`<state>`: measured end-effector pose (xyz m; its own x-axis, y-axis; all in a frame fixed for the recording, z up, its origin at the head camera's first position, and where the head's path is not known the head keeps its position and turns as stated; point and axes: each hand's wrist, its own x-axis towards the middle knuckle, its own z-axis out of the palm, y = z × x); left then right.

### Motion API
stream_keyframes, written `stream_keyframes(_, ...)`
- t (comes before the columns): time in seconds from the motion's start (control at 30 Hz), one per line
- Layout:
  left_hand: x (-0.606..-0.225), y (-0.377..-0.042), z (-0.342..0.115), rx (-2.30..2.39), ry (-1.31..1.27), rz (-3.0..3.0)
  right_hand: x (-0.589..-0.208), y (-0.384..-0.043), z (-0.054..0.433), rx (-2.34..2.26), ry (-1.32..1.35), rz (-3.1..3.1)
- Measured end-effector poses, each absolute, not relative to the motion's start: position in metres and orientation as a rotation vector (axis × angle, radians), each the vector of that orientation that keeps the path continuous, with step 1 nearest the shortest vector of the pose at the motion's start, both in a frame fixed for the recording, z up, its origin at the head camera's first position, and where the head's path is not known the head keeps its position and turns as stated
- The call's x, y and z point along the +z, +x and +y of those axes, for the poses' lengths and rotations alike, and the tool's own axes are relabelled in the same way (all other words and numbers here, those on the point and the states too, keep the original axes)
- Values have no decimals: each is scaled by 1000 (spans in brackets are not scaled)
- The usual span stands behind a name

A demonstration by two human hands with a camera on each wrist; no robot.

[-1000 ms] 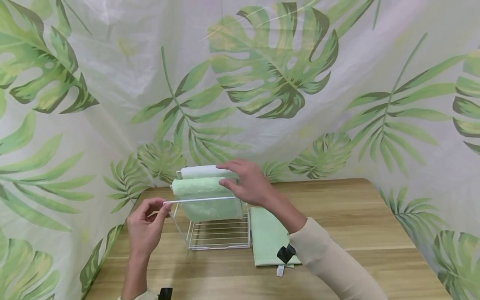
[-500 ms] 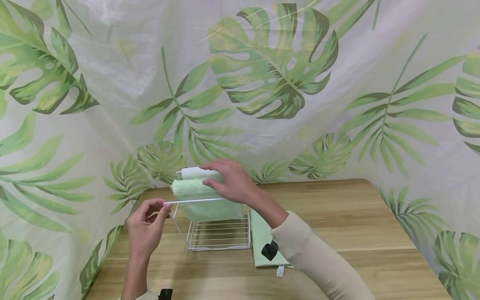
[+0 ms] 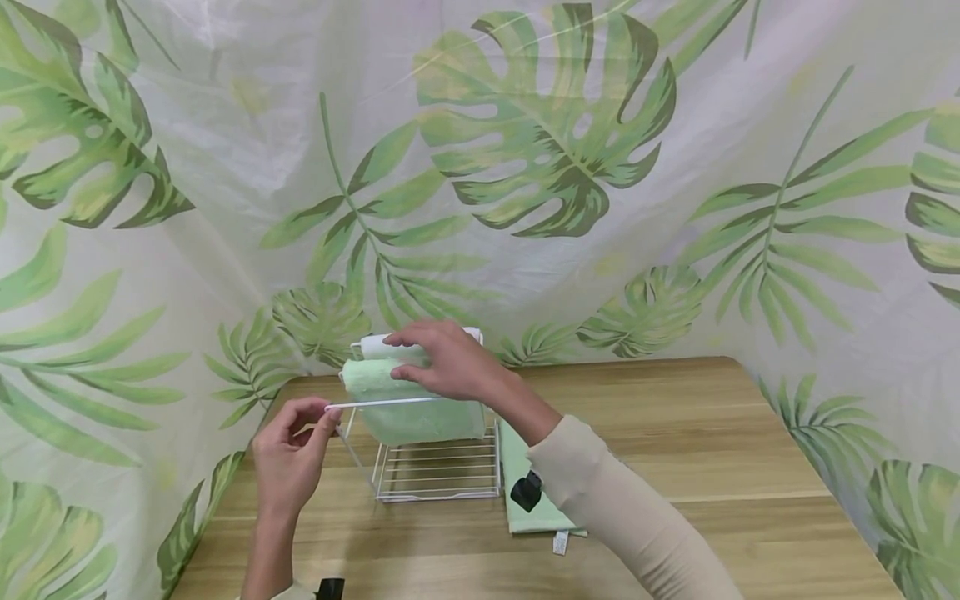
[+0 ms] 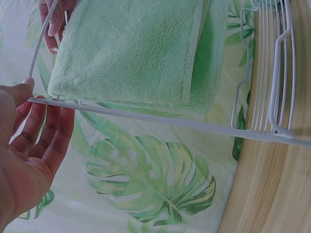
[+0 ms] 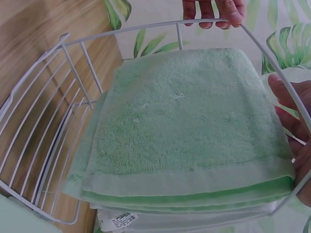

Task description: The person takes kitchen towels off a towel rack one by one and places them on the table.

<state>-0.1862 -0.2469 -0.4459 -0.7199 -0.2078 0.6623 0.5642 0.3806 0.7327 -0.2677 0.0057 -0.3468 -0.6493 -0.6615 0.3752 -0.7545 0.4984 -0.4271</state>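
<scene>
My left hand (image 3: 288,454) pinches the front top corner of a white wire rack (image 3: 438,498) between thumb and fingertips. A folded light green towel (image 3: 420,423) hangs over a rod of the rack, with a white towel (image 3: 373,347) hanging just behind it. My right hand (image 3: 456,364) lies over the tops of both towels, its fingers extended and lightly bent, thumb toward the green one. In the right wrist view, the green towel (image 5: 184,116) hangs in several layers, and the thumb and fingers stand at its fold. The fingertips' exact contact is partly hidden.
A second folded light green towel (image 3: 528,515) with a white tag (image 3: 560,542) lies flat on the wooden table (image 3: 712,450), right of the rack. Leaf-patterned sheeting (image 3: 555,125) hangs behind and beside the table.
My right hand has moved left along the tops of the hanging towels, uncovering their right ends. My left hand has kept its hold on the rack corner, and the rack has stayed in place.
</scene>
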Motion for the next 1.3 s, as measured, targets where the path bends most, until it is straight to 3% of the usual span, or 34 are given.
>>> stream_keyframes(0.67, -446, -186, -242, -1391, -309, -1959, -360, -267, 10, 760, 1066, -2825)
stream_keyframes(1.3, -446, -186, -240, -1376, -321, -1951, -367, -264, 16, 876, 1015, -2692)
